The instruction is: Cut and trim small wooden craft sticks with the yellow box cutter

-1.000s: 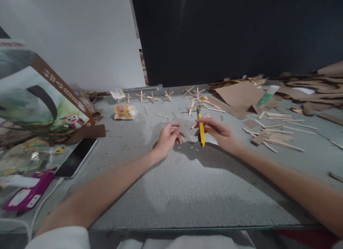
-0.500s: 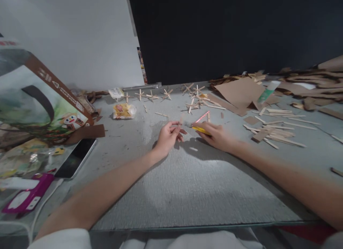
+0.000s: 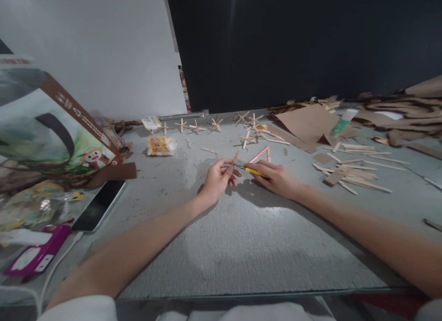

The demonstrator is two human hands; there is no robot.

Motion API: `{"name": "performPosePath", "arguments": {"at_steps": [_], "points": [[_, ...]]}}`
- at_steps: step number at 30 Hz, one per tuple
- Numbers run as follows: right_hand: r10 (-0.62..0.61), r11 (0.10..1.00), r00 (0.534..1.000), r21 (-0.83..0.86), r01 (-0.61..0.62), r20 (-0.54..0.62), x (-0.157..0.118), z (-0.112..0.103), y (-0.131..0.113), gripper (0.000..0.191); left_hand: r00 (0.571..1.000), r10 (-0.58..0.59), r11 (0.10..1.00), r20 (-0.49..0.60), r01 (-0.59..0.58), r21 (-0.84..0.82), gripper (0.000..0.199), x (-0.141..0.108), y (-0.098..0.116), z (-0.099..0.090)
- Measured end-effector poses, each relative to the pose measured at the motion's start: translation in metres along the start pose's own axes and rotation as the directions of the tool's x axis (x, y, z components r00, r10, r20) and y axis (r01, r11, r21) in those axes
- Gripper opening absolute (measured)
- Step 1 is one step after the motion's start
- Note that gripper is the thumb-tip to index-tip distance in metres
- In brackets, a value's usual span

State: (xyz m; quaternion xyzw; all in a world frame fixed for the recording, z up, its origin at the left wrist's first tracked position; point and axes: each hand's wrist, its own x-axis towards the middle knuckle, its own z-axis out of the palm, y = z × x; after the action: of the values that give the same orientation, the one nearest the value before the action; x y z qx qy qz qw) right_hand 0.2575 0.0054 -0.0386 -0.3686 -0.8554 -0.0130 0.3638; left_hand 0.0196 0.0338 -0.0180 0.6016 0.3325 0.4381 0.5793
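Head view: the left hand (image 3: 217, 179) is nearly closed, thumb and index finger pinching a short, flat, pale-brown wooden strip (image 3: 236, 156) that projects upward and away from the fingertips; its remaining fingers are loosely curled. The right hand (image 3: 278, 179) is closed around a slim yellow-handled craft knife (image 3: 257, 172) with a metallic front end, directed leftward at the strip.

Change of state: one second ago the knife stood upright in the right hand, clear of the strip. It has since been swung down to a low angle, and its front end now sits at the left fingertips, by the strip's lower end. Contact between blade and wood cannot be confirmed at this resolution. The left hand has held nearly the same position, so it appears to serve as the fixture, with the right hand supplying the tool motion. Caution: the blade end is close to the left fingertips.

Surroundings: a red-and-white striped thin rod (image 3: 258, 154) lies just beyond the right hand on the grey textured tabletop (image 3: 221, 252). Small crossed assemblies of pale wooden sticks (image 3: 196, 126) stand toward the back; loose flat pale wooden sticks (image 3: 366, 183) lie to the right.
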Motion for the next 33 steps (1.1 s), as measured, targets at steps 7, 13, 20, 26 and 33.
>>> {"name": "performPosePath", "arguments": {"at_steps": [7,13,20,26,33], "points": [[-0.033,0.999,0.999,0.026,0.033,0.004,0.001,0.001,0.002,0.044,0.999,0.034,0.999,0.016,-0.034,-0.001,0.034,0.000,-0.001,-0.001],[-0.016,1.000,0.999,0.019,0.016,0.031,0.002,0.001,0.002,0.046,1.000,0.001,1.000,-0.024,-0.001,0.019,0.024,0.003,-0.003,-0.002],[0.063,0.996,0.997,-0.071,-0.060,0.039,0.004,0.004,0.004,0.046,1.000,-0.002,1.000,-0.011,0.002,0.016,0.038,-0.003,0.005,0.000],[0.108,0.986,0.991,-0.118,-0.117,-0.085,0.002,0.000,0.009,0.044,1.000,-0.007,1.000,-0.013,0.008,0.009,0.034,-0.003,0.004,0.002],[0.000,1.000,0.995,-0.019,-0.002,-0.098,0.006,-0.001,0.000,0.040,0.996,-0.021,1.000,-0.086,0.020,-0.011,0.042,0.003,-0.005,-0.004]]}}
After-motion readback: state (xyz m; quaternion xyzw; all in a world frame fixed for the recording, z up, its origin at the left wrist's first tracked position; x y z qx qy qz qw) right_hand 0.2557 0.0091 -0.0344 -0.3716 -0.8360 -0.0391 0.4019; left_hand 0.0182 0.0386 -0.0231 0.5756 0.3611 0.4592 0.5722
